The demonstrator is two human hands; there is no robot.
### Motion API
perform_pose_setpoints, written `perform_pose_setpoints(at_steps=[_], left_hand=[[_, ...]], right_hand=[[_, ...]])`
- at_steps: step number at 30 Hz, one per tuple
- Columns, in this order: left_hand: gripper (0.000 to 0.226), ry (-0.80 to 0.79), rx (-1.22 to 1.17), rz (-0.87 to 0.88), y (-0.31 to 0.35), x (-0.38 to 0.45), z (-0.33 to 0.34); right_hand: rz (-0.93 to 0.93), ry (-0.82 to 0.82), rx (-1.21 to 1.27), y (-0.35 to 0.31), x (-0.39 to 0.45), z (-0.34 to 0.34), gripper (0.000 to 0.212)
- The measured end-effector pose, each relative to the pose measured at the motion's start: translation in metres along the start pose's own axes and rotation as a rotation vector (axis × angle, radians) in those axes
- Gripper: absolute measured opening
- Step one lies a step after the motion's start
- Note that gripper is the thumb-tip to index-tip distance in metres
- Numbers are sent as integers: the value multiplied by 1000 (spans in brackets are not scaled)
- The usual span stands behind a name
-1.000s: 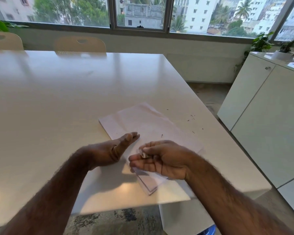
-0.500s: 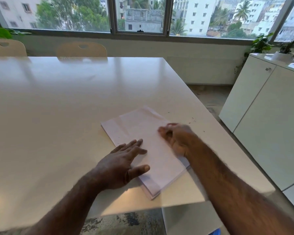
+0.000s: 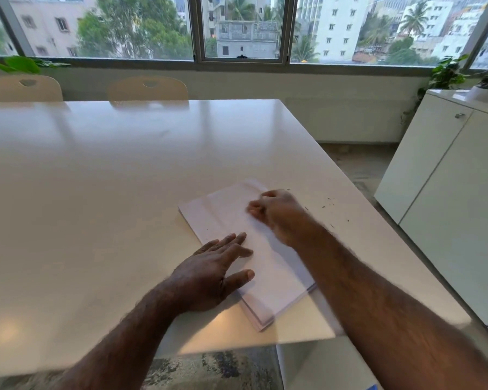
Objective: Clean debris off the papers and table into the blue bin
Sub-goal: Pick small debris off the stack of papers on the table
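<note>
Pressing flat on the stack of papers (image 3: 248, 249), your left hand (image 3: 209, 274) lies palm down on its near-left part, fingers straight and slightly spread, thumb out to the side. Your right hand (image 3: 276, 212) sits over the stack's far right corner with its fingers curled in; it is blurred, so you cannot tell whether it pinches anything. The papers lie skewed near the right front corner of the white table (image 3: 96, 192). Small dark specks of debris (image 3: 328, 202) dot the tabletop just right of the stack. A sliver of the blue bin (image 3: 372, 387) shows at the bottom edge, below the table.
</note>
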State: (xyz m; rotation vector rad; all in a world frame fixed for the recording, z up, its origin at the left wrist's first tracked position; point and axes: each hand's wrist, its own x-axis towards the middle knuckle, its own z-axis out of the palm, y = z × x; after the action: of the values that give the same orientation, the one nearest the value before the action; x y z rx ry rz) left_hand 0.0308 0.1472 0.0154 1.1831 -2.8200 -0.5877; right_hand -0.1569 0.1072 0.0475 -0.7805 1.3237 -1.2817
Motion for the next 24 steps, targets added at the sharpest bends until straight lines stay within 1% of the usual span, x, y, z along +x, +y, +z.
perform_pose_setpoints(at_steps=[1,2,4,5,7,9,10,11,12,13,14,15,16,17,18,19,21,22,23,24], left_hand=[[62,3,9,-6,1,-1,-1],[60,8,15,-15,3,-1,-1],[52,35,17,-24,5,-3,-1],[50,47,17,-23,6,-3,-1],[51,48,18,-12,4,-2,0],[55,35,23,8,2,0,1],[55,30,20,13,2,0,2],[54,30,13,17,1,0,2],[53,34,4,21,0,0,3],[52,35,0,22,-1,0,3],[52,35,1,19,-3,0,3],[53,39,3,13,-4,1,4],[52,51,2,8,-6,1,5],[52,70,-7,6,-6,1,5],[50,87,-23,10,-6,2,6],[48,105,-45,20,-6,2,6],[45,136,-85,48,-4,3,7],[44,152,-102,59,-4,3,8],[43,167,-113,66,-5,4,9],[43,176,-117,68,-6,4,10]], right_hand=[[77,-143,1,-1,-6,14,15],[171,-238,23,-1,-10,27,16],[325,-361,75,1,-10,44,18],[378,-380,126,1,-8,49,17],[448,-310,207,0,3,52,16],[307,-50,103,3,22,44,16],[259,83,43,1,30,40,25],[196,177,-16,-2,34,36,34],[170,204,8,-2,35,33,37],[171,174,47,-1,35,29,34],[205,88,84,-1,30,29,28],[284,-30,100,-2,20,33,21],[364,-150,113,-1,13,37,17],[397,-241,103,3,12,41,16],[418,-283,135,3,12,42,17],[413,-238,176,2,16,40,18],[300,-35,291,3,35,28,23],[201,91,286,4,48,18,25],[119,208,222,3,59,7,26],[97,287,124,4,66,-1,25]])
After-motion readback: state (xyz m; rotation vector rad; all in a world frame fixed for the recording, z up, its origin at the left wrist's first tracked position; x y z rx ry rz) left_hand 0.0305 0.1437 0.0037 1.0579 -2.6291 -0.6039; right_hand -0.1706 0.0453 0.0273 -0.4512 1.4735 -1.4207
